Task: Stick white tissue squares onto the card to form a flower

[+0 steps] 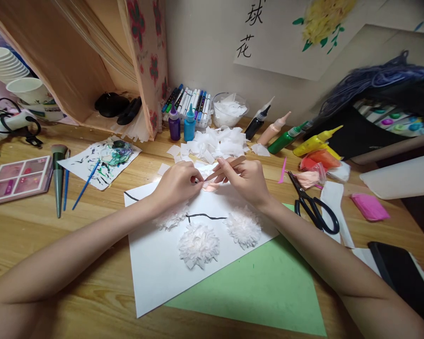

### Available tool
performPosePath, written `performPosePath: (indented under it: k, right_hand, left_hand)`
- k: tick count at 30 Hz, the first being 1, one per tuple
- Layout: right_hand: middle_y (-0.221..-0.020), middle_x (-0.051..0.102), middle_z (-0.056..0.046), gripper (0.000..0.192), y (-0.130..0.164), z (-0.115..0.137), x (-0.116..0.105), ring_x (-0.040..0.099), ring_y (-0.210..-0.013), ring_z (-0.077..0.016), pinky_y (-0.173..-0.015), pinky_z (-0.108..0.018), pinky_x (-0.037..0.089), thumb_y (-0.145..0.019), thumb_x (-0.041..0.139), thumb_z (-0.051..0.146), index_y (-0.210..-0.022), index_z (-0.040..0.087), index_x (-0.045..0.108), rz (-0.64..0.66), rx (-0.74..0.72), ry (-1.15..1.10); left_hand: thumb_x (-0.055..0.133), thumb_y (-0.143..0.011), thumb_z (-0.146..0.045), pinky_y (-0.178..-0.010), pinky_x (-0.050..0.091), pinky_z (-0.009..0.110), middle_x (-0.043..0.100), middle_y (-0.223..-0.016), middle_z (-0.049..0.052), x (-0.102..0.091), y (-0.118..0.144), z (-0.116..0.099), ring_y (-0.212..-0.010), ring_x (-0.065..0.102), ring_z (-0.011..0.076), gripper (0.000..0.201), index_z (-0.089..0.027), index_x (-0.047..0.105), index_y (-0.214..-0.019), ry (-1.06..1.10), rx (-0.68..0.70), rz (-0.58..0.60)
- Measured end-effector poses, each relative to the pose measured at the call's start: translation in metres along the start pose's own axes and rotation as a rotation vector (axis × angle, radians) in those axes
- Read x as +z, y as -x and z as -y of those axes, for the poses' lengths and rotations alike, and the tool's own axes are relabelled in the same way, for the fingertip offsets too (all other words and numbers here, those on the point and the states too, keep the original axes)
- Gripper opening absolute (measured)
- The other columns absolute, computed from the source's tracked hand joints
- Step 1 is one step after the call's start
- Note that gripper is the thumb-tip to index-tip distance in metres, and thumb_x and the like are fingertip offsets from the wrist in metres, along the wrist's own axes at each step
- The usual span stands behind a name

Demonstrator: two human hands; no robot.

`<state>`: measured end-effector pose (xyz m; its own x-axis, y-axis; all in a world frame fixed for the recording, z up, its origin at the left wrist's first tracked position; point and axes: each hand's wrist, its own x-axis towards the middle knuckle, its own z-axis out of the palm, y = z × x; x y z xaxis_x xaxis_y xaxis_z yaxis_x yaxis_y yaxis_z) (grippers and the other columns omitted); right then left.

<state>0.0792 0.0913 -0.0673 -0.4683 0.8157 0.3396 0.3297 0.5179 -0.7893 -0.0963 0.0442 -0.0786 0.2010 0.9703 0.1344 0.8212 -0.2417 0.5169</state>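
Though flat — wooden stick (237, 161), ruffled flowers (199, 246)

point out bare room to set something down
Bare wood lies between the blue paintbrushes and left forearm; the green sheet is bare beside the white sheet. The back is crowded with paper scraps, bottles and markers.

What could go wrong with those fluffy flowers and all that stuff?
The left wrist partly hides one fluffy flower, so leaning down might squash it. Loose paper pieces lie just past the right hand; a bump could scatter them. The scissors lie near the right forearm, so they might get knocked.
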Motion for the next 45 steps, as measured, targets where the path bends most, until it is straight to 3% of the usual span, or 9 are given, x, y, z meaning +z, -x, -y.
performPosePath:
  k: [7,17,24,32,38,45]
  right_hand:
    - [-0.071,0.072,-0.003,0.04,0.002,0.001,0.0,0.068,-0.068,-0.0148,-0.064,-0.028,0.054,-0.088,0.048,0.037,-0.06,0.021,0.071,0.009,-0.024,0.023]
    - [-0.068,0.071,-0.003,0.038,0.001,0.0,-0.002,0.065,-0.058,-0.0122,-0.057,-0.025,0.05,-0.089,0.046,0.036,-0.066,0.018,0.07,0.051,-0.017,0.057]
    - [-0.065,0.071,-0.001,0.035,-0.004,0.007,-0.017,0.063,-0.056,-0.0103,-0.054,-0.023,0.045,-0.09,0.045,0.026,-0.067,0.019,0.07,0.083,-0.248,0.2]
    - [-0.064,0.07,-0.003,0.029,-0.003,0.004,-0.015,0.064,-0.057,-0.0106,-0.053,-0.022,0.046,-0.089,0.048,0.02,-0.068,0.016,0.067,0.044,-0.455,0.233]
    - [-0.062,0.069,-0.003,0.028,-0.001,-0.003,-0.007,0.064,-0.057,-0.0116,-0.052,-0.023,0.045,-0.089,0.049,0.021,-0.067,0.014,0.065,0.064,-0.495,0.29]
    - [-0.063,0.069,-0.002,0.032,0.0,-0.007,-0.004,0.064,-0.058,-0.0115,-0.054,-0.023,0.045,-0.091,0.045,0.027,-0.068,0.017,0.065,0.093,-0.43,0.361]
  left_hand:
    - [0.058,-0.074,-0.021,-0.06,0.038,0.027,0.064,-0.071,0.004,-0.002,-0.001,0.0,-0.066,0.053,0.0138,0.014,-0.017,0.071,-0.072,0.022,-0.066,0.011]
    - [0.058,-0.069,-0.022,-0.058,0.037,0.027,0.064,-0.067,0.005,0.001,-0.018,-0.001,-0.064,0.053,0.0154,0.012,-0.016,0.069,-0.067,-0.04,-0.036,0.095]
    - [0.062,-0.066,-0.033,-0.053,0.034,0.027,0.063,-0.061,0.005,-0.005,-0.023,-0.007,-0.056,0.052,0.0153,0.019,-0.016,0.07,-0.066,-0.053,-0.157,0.187]
    - [0.058,-0.067,-0.023,-0.056,0.036,0.025,0.069,-0.069,0.004,-0.026,-0.025,-0.006,-0.062,0.056,0.015,0.018,-0.019,0.074,-0.074,-0.061,-0.112,0.181]
    - [0.057,-0.067,-0.021,-0.059,0.038,0.026,0.069,-0.071,0.003,-0.05,-0.023,-0.003,-0.064,0.058,0.0162,0.018,-0.02,0.075,-0.073,-0.164,-0.207,0.174]
    - [0.06,-0.062,-0.019,-0.056,0.038,0.025,0.068,-0.073,0.004,-0.045,-0.023,-0.003,-0.066,0.059,0.018,0.015,-0.02,0.073,-0.069,-0.261,-0.299,0.327]
